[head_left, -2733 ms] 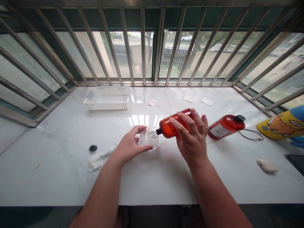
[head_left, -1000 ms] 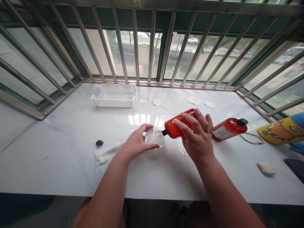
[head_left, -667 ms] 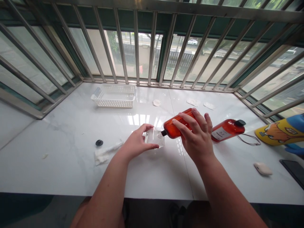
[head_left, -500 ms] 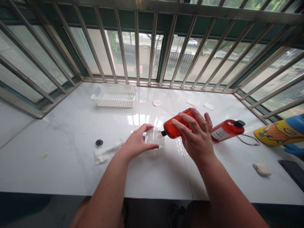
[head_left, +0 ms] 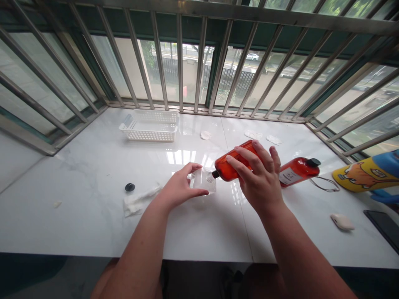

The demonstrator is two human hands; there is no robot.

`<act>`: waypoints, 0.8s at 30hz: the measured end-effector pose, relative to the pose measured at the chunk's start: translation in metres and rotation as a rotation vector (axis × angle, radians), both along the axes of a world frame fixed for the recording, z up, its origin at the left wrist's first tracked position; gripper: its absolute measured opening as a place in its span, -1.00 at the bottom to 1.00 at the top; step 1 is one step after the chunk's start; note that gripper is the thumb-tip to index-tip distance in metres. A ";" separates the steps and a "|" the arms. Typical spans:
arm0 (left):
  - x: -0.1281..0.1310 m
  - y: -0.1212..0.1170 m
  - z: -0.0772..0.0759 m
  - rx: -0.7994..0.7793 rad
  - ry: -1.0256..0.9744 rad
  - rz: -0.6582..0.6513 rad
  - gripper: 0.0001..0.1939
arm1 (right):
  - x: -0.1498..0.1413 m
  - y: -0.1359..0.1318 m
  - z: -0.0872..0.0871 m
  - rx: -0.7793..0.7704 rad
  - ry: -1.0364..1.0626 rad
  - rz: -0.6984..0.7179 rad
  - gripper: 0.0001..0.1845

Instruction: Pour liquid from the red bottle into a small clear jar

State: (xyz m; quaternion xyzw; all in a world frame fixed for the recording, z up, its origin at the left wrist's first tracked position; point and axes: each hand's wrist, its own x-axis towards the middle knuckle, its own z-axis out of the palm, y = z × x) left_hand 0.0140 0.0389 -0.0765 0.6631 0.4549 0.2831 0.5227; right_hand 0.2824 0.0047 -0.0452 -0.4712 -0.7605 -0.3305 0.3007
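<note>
My right hand (head_left: 257, 176) is wrapped round an amber bottle (head_left: 230, 165), tipped almost level with its dark neck pointing left. The neck meets the mouth of a small clear container (head_left: 204, 181). My left hand (head_left: 181, 187) grips that clear container from the left, thumb in front and fingers behind, holding it on the white marble counter (head_left: 77, 182). A loose black cap (head_left: 130, 187) lies on the counter to the left, beside a crumpled white tissue (head_left: 137, 201).
A second amber bottle (head_left: 297, 172) with a black cap and white label lies on its side to the right. A white perforated basket (head_left: 151, 126) sits at the back left. Cotton pads (head_left: 254, 134), a thin cord (head_left: 326, 185), a white oval object (head_left: 342, 221), a yellow printed item (head_left: 363, 176), a dark phone (head_left: 385, 224) and window bars surround.
The view has shifted slightly. Both hands keep the same hold, with the amber bottle still tipped against the clear container.
</note>
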 end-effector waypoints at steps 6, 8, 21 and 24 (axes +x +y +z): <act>0.000 0.000 0.002 -0.006 0.013 -0.001 -0.26 | 0.001 0.001 0.006 0.007 -0.016 0.000 -0.46; 0.000 0.000 0.003 -0.009 0.010 -0.001 -0.26 | 0.001 0.001 0.009 0.013 -0.020 0.007 -0.47; 0.000 0.000 0.003 -0.004 -0.004 -0.015 -0.29 | -0.002 0.002 0.024 0.052 -0.068 0.020 -0.51; 0.000 0.001 0.002 -0.004 -0.010 -0.014 -0.29 | -0.002 0.001 0.026 0.054 -0.078 0.031 -0.52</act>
